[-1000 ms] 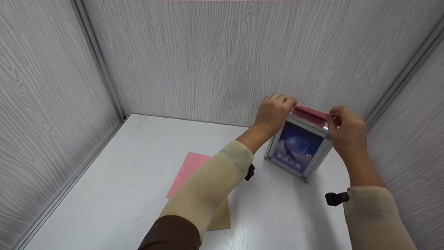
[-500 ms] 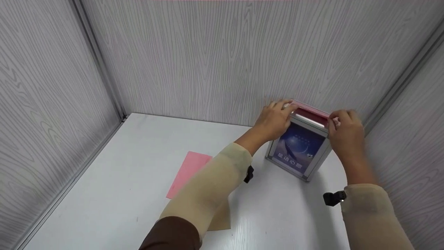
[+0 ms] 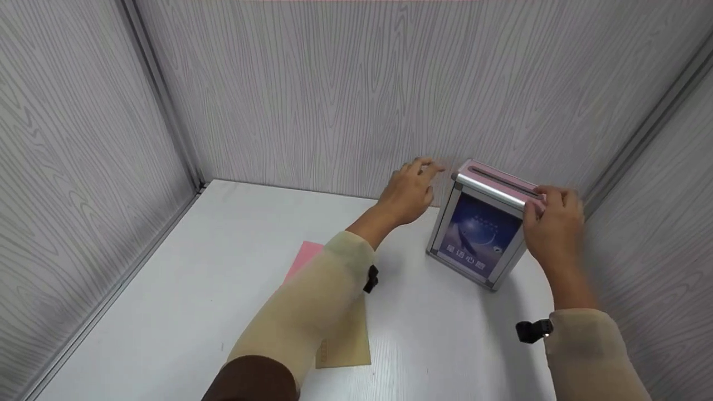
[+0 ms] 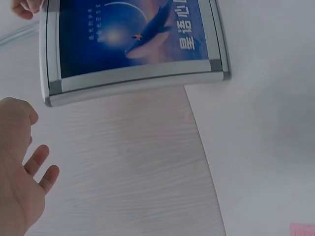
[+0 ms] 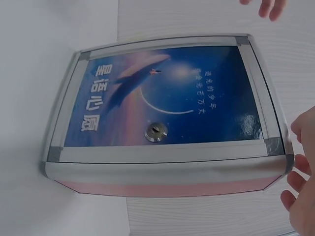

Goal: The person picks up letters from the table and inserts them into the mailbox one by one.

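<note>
A silver-framed slotted collection box [image 3: 478,236] stands upright on the table at the right, with a blue whale picture on its front. Along its pink top runs a dark slot [image 3: 504,181]. Relaxed and holding nothing, my left hand [image 3: 409,192] hovers just left of the box; in the left wrist view that hand [image 4: 19,167] is apart from the frame. My right hand [image 3: 557,228] is at the box's top right corner, thumb in front and fingers over the top. In the right wrist view, its fingertips [image 5: 294,182] are right at the corner, and a round keyhole lock [image 5: 156,132] shows.
Partly under my left sleeve [image 3: 309,301] lie a pink envelope [image 3: 302,259] and a tan envelope [image 3: 352,334]. The white table [image 3: 167,267] backs onto a wood-grain wall [image 3: 312,100], with a side wall [image 3: 663,223] close to my right arm.
The dark red envelope-like sheet between my hands has gone down out of sight at the slot. My left hand has let go and moved left; my right hand has lowered slightly at the corner.
</note>
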The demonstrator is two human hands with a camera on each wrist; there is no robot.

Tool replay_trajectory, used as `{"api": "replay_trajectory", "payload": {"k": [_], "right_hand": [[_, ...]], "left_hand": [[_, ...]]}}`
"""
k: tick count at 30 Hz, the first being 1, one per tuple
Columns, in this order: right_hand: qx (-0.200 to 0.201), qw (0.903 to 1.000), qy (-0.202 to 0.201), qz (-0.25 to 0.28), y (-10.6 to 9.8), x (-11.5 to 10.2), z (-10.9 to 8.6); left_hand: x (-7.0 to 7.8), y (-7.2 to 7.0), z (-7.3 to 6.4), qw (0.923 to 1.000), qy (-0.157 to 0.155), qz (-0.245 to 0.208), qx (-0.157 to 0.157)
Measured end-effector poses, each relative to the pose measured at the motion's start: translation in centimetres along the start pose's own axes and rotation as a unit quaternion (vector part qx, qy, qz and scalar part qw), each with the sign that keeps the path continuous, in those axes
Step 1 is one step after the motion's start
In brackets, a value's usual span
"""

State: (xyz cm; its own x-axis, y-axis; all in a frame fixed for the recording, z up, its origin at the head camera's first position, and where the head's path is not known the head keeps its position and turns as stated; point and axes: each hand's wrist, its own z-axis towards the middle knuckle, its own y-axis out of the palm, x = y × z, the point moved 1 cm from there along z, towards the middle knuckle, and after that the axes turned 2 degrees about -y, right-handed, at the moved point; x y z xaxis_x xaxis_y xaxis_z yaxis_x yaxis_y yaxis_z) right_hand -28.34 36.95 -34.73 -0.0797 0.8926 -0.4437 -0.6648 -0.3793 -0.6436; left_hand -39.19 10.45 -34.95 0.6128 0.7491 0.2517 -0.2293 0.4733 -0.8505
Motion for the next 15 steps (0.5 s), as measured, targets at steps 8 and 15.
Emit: {"api": "replay_trajectory", "payload": {"k": [8,15], "right_hand": [[0.042,0.9963,-0.020,0.072,1.5,-1.2,-2.8],[0.076,0.9913,-0.013,0.107,2.9,-2.2,-5.5]], "left_hand": [[-5.9,0.0,-2.4,0.9998,-0.013,0.011,0.010],[-9.9,1.2,-5.1,0.9988,-0.047,-0.006,-0.012]]}}
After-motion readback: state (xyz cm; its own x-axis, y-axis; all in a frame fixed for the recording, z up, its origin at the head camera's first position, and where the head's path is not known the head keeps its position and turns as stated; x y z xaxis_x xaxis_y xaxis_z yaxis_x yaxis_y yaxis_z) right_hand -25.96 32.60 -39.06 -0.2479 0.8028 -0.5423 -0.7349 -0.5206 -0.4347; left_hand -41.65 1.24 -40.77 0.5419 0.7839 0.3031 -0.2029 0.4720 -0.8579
